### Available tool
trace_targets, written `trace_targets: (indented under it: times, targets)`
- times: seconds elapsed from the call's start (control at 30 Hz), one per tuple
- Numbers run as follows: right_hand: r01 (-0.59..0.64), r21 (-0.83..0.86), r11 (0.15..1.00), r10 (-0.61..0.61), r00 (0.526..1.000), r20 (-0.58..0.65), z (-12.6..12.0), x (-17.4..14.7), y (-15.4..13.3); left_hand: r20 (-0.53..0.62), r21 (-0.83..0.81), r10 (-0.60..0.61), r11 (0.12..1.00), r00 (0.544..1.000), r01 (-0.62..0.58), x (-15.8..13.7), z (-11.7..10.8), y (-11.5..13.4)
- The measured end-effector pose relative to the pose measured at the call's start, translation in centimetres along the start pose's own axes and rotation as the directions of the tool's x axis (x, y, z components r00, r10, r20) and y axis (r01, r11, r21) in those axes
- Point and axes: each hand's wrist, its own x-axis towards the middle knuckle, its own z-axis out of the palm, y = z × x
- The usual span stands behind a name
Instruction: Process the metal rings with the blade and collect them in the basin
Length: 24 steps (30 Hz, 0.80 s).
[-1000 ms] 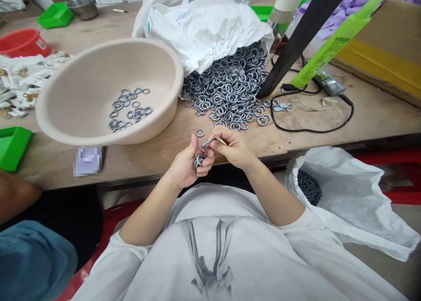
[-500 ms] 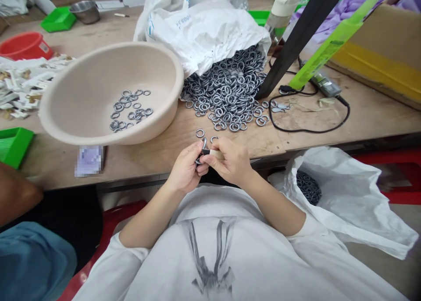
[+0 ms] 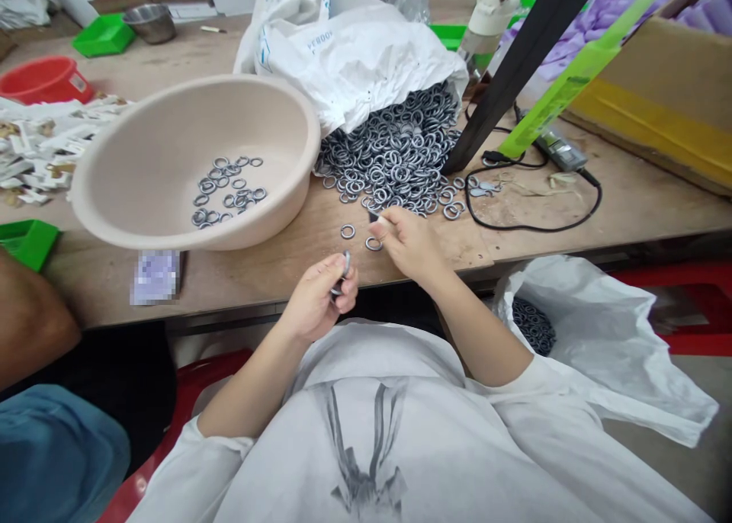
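My left hand [image 3: 320, 298] is closed around a grey ring [image 3: 346, 262] at the table's front edge; a second ring seems to sit lower in its fingers. In my right hand [image 3: 412, 247] is a small knife [image 3: 374, 216] with a dark blade and a pale handle, mostly hidden by the fingers. That hand hovers at the near edge of a heap of grey rings [image 3: 394, 157]. Two loose rings lie on the wood between the hands and the heap. A large beige basin [image 3: 312, 130] with several rings inside stands to the left.
A white sack [image 3: 366, 58] lies open behind the heap. A black post [image 3: 492, 96] and a green strip [image 3: 560, 104] slant up at the right, by a black cable [image 3: 537, 227]. Below the table, a white bag [image 3: 606, 317] holds more rings. Another person's arm [image 3: 34, 317] is at far left.
My hands have come apart. The right one has moved up and right with the knife, away from the ring; the left one has dropped slightly left, still gripping the ring.
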Motion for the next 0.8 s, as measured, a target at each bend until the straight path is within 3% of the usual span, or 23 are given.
trace_targets:
  times: [0.17, 0.33, 0.43, 0.53, 0.6, 0.67, 0.73, 0.8]
  targets:
    - [0.097, -0.323, 0.941, -0.032, 0.979, 0.201, 2.3, 2.0, -2.2, -0.141, -0.042, 0.057, 0.997, 0.988, -0.063, 0.5, -1.3, 0.7]
    - [0.075, -0.364, 0.928, -0.010, 0.984, 0.176, 3.1, 3.0, -2.2, -0.177, -0.020, 0.094, 0.995, 0.980, -0.099, 0.5, -1.7, 0.9]
    - [0.025, -0.267, 0.963, 0.011, 0.991, 0.133, 2.7, 2.5, -2.0, -0.202, 0.004, 0.110, 0.994, 0.973, -0.112, 0.7, -1.6, 0.9]
    - [0.000, 0.072, 0.997, -0.007, 0.996, 0.090, 2.0, 1.3, -2.5, -0.229, 0.058, 0.147, 0.989, 0.962, -0.137, 0.9, -1.4, 0.7]
    - [0.023, 0.362, 0.932, -0.071, 0.990, 0.118, 1.6, 0.5, -3.1, -0.251, 0.085, 0.172, 0.984, 0.953, -0.156, 1.1, -1.2, 0.5]
    - [0.034, 0.539, 0.842, -0.151, 0.973, 0.174, 1.4, 0.1, -3.4, -0.252, 0.089, 0.176, 0.983, 0.952, -0.158, 1.1, -1.1, 0.2]
    - [0.013, 0.529, 0.849, -0.140, 0.970, 0.201, 1.4, 0.5, -3.3, -0.228, 0.077, 0.154, 0.987, 0.961, -0.140, 1.1, -1.0, 0.1]
    - [0.007, 0.326, 0.945, -0.066, 0.983, 0.169, 1.4, 1.4, -2.6, -0.206, 0.066, 0.127, 0.991, 0.970, -0.116, 1.0, -1.1, 0.1]
